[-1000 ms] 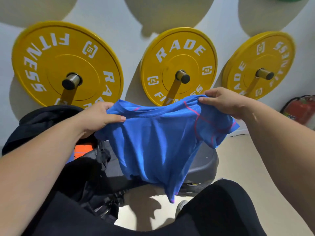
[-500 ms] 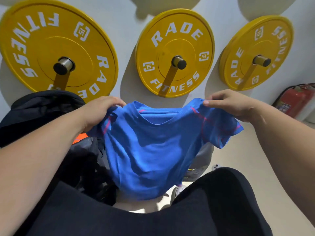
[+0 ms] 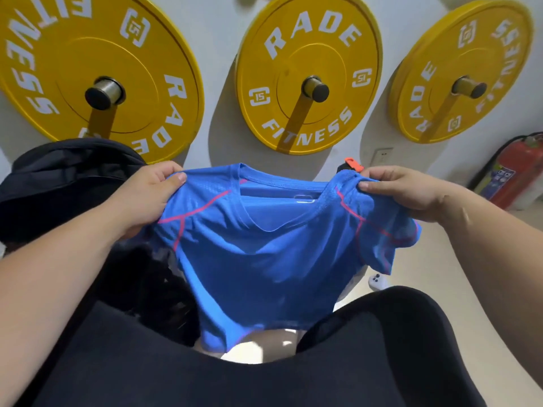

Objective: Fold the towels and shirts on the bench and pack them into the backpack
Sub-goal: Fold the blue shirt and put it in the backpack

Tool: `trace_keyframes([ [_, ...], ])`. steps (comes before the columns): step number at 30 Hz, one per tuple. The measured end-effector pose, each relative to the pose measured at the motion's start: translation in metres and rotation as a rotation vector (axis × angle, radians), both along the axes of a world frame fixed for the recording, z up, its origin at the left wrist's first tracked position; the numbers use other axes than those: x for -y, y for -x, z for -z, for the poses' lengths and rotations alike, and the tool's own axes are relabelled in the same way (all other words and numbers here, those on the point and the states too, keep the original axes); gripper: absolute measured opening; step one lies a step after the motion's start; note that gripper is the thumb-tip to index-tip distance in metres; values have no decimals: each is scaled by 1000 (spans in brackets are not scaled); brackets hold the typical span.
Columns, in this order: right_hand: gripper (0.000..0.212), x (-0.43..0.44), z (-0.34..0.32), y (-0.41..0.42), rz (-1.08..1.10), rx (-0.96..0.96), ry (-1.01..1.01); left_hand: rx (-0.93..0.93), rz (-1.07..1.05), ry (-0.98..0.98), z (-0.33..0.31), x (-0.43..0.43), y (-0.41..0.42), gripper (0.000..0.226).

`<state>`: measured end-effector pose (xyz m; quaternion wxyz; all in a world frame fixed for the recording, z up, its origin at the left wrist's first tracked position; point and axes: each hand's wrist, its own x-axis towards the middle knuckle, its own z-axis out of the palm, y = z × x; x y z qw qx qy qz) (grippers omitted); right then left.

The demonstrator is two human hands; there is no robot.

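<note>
Shoulders of the blue shirt pinched in curled fingers, by the left hand at 9 o'clock and the right hand at 3 o'clock, shirt held spread in the air at centre, dark backpack seen at 10 o'clock, yellow plates mounted at 12 o'clock

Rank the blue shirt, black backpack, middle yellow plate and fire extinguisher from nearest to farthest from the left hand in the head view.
1. blue shirt, gripped at its shoulder by the left hand.
2. black backpack, just left of that hand.
3. middle yellow plate, on the wall ahead.
4. fire extinguisher, far right by the wall.
</note>
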<state>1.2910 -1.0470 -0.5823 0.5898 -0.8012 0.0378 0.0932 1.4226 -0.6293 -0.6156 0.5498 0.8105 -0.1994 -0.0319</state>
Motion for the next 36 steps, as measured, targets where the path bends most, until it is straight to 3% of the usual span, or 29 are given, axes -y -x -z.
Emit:
trace_keyframes([
  [7, 12, 3, 35, -36, 77, 0, 28, -124, 12, -64, 35, 5, -18, 38],
  [11, 13, 11, 57, -67, 161, -38, 43, -117, 126, -313, 48, 9, -37, 26],
  [13, 15, 17, 68, -88, 162, -75, 84, -112, 120, -324, 57, 14, -50, 17],
  [20, 33, 41, 112, -181, 99, -158, 344, -178, -98, -269, 125, 43, -133, 46],
  [27, 24, 52, 178, -298, 0, -140, 791, -42, -218, -734, 197, 81, -238, 43],
  [36, 28, 40, 270, -405, -49, 27, 998, 2, -180, -1062, 277, 81, -321, 28],
])
